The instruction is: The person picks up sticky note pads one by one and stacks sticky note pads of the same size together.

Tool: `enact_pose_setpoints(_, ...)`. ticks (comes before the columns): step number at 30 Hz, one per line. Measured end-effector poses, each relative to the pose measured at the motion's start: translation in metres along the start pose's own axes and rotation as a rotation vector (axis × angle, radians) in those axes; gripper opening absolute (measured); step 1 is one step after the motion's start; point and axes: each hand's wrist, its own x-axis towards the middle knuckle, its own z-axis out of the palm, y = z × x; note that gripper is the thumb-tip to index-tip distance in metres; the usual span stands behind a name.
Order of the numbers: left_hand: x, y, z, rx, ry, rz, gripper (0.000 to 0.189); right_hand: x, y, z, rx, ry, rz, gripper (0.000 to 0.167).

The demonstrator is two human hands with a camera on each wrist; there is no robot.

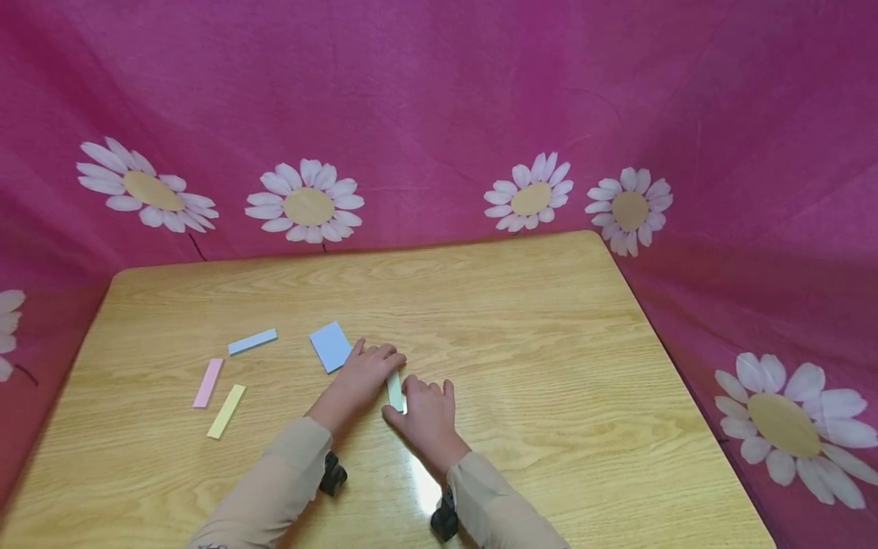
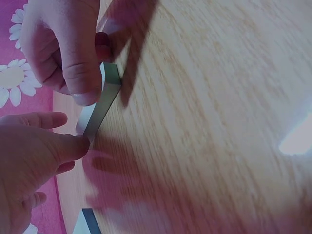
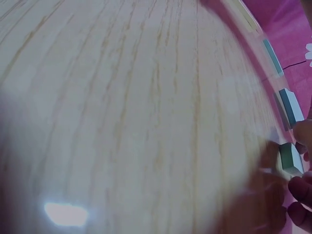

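A narrow pale green sticky-note pad (image 1: 395, 392) lies on the wooden table between both hands, its thick side edge (image 2: 103, 108) showing in the left wrist view. My left hand (image 1: 363, 374) pinches the pad's far end, which its fingers cover from above; the thumb tip presses right at that end. Around the near end, my right hand (image 1: 430, 415) has its thumb on the left and fingers on the right, spread apart. In the right wrist view its fingertips (image 3: 298, 191) stand a small gap from the pad. A square blue sticky-note pad (image 1: 331, 347) lies beside the left hand.
To the left on the table (image 1: 549, 328) lie a narrow blue pad (image 1: 252, 341), a pink pad (image 1: 208, 383) and a yellow pad (image 1: 226, 412). A pink curtain (image 1: 425, 114) with white daisies hangs behind the table and at its sides.
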Motion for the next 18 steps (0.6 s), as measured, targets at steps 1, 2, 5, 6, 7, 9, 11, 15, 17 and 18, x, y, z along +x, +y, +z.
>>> enact_pose_setpoints(1,-0.0007,-0.0005,-0.0007,0.005,0.007,0.001,0.029,0.0001,-0.0003,-0.0005,-0.001,0.007,-0.005,0.041)
enact_pose_setpoints(2,-0.0013,-0.0009,-0.0015,0.015,0.014,0.002,0.029,0.0002,-0.0007,-0.0012,-0.003,0.016,-0.012,0.041)
enact_pose_setpoints(5,-0.0032,-0.0030,-0.0027,0.035,0.038,0.002,0.026,0.0005,-0.0018,-0.0028,-0.004,0.041,-0.032,0.042)
enact_pose_setpoints(6,-0.0041,-0.0040,-0.0026,0.042,0.045,0.001,0.025,0.0006,-0.0021,-0.0034,-0.005,0.046,-0.039,0.043)
enact_pose_setpoints(7,-0.0048,-0.0049,-0.0023,0.049,0.049,-0.001,0.024,0.0006,-0.0026,-0.0040,-0.005,0.049,-0.045,0.043)
enact_pose_setpoints(9,-0.0061,-0.0066,-0.0019,0.050,0.056,-0.008,0.021,0.0011,-0.0034,-0.0051,0.001,0.048,-0.050,0.044)
enact_pose_setpoints(11,-0.0071,-0.0080,-0.0014,0.048,0.059,-0.015,0.019,0.0017,-0.0037,-0.0062,0.001,0.042,-0.051,0.044)
enact_pose_setpoints(15,-0.0085,-0.0087,-0.0029,0.031,0.061,-0.023,0.018,0.0039,-0.0039,-0.0077,0.004,0.036,-0.047,0.046)
enact_pose_setpoints(17,-0.0090,-0.0092,-0.0038,0.033,0.059,-0.026,0.019,0.0052,-0.0043,-0.0085,0.008,0.043,-0.047,0.047)
enact_pose_setpoints(18,-0.0095,-0.0094,-0.0045,0.031,0.058,-0.029,0.019,0.0057,-0.0046,-0.0092,0.009,0.048,-0.050,0.047)
